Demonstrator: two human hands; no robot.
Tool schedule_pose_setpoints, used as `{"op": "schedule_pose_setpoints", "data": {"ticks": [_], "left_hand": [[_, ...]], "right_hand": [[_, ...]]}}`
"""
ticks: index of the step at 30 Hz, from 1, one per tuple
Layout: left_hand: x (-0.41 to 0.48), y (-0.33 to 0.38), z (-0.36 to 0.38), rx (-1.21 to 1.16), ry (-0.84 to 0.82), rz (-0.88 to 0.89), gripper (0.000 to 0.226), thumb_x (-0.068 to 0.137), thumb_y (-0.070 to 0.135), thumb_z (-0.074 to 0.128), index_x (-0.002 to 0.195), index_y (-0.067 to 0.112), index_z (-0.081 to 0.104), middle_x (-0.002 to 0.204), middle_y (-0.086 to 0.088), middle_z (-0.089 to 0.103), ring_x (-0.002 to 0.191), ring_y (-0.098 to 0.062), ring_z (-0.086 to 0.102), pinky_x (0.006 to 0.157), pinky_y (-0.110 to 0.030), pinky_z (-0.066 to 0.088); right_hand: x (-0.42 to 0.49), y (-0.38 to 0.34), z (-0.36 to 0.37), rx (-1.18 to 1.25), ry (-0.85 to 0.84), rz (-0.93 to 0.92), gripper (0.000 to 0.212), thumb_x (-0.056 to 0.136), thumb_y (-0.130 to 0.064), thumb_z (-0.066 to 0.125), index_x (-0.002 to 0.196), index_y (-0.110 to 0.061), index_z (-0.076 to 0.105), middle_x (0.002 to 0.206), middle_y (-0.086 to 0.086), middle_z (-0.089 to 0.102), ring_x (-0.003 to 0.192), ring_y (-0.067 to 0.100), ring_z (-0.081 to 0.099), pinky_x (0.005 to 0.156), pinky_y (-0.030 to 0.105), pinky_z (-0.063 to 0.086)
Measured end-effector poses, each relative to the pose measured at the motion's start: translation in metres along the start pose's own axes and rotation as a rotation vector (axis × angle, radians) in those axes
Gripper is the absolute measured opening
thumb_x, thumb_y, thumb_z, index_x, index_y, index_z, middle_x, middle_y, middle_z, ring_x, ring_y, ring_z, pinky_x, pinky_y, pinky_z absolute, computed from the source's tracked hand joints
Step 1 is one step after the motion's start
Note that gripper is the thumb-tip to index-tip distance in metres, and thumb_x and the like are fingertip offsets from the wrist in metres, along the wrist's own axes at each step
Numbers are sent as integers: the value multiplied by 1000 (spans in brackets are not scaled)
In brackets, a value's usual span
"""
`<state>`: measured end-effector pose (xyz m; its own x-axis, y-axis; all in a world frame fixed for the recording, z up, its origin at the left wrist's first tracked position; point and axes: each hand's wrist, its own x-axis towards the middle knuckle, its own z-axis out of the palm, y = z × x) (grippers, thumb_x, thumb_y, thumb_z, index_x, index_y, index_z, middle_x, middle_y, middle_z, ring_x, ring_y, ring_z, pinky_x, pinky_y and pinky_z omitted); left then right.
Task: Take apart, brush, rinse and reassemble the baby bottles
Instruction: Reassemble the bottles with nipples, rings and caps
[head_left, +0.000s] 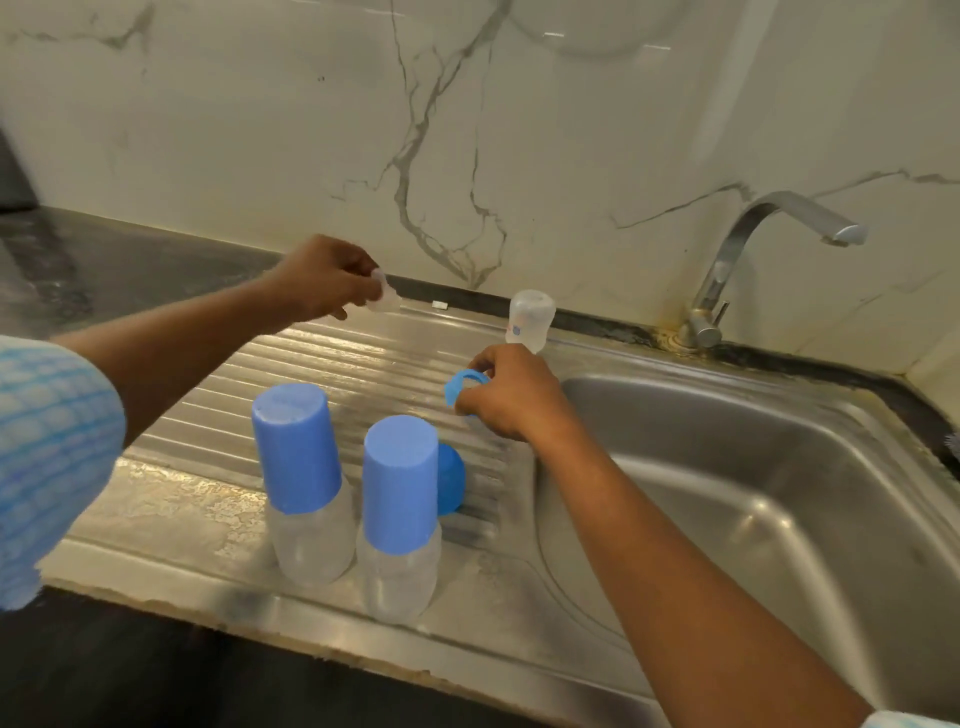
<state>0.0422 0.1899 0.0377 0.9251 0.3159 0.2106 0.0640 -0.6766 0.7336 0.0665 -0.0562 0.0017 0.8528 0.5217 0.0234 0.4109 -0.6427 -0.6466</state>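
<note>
You're pinching the clear nipple (383, 299) in your left hand (327, 278) over the back of the drainboard (208, 499). Your right hand (511, 395) grips the blue ring (464, 385). The bare bottle body (530, 319) stands just behind that hand. Up front stand the left capped bottle (306, 483) and the right capped bottle (400, 514), with a loose blue cap (452, 486) behind the right one. The sink basin (753, 467) and tap (737, 260) are off to the right.

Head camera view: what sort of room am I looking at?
Probably a home kitchen: a stainless steel sink basin with a ribbed steel draining board, a curved chrome tap, and a white marble-veined wall behind.
</note>
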Motion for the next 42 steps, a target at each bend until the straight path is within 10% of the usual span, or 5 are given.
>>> {"op": "schedule_pose_setpoints", "data": {"ticks": [12,25,32,37,42], "left_hand": [[-70,178,-50,-393,265,221,26,61,52,74,74,30,68,82,12,70,68,-2,63,54,-17,55],[-114,147,278,-87,-52,42,22,91,38,70,85,19,80,74,0,74,74,-11,70,76,-38,56],[-117,180,260,-356,655,460,9,94,19,67,103,22,65,104,2,64,90,-2,61,74,-15,49],[-112,146,290,235,90,301,14,95,28,61,98,20,72,99,-1,71,96,-23,66,79,-37,52],[-111,153,297,285,170,478,17,94,28,63,106,22,73,104,-1,71,98,-25,65,80,-34,47]], "right_hand": [[-86,101,-112,179,366,-64,40,82,-21,75,121,-18,65,112,-2,67,93,11,62,73,16,45],[-118,224,-132,-29,305,158,43,82,-25,76,122,-17,65,115,4,70,95,15,63,86,31,51],[-126,174,-166,29,1246,-385,46,92,-23,68,134,-12,54,125,4,60,114,23,60,94,32,48],[-99,236,-136,-235,207,393,33,88,-36,67,92,-3,64,103,21,68,100,38,64,76,33,46],[-89,223,-142,-236,663,61,23,91,-26,66,106,-10,69,105,10,70,99,28,63,82,33,46]]}}
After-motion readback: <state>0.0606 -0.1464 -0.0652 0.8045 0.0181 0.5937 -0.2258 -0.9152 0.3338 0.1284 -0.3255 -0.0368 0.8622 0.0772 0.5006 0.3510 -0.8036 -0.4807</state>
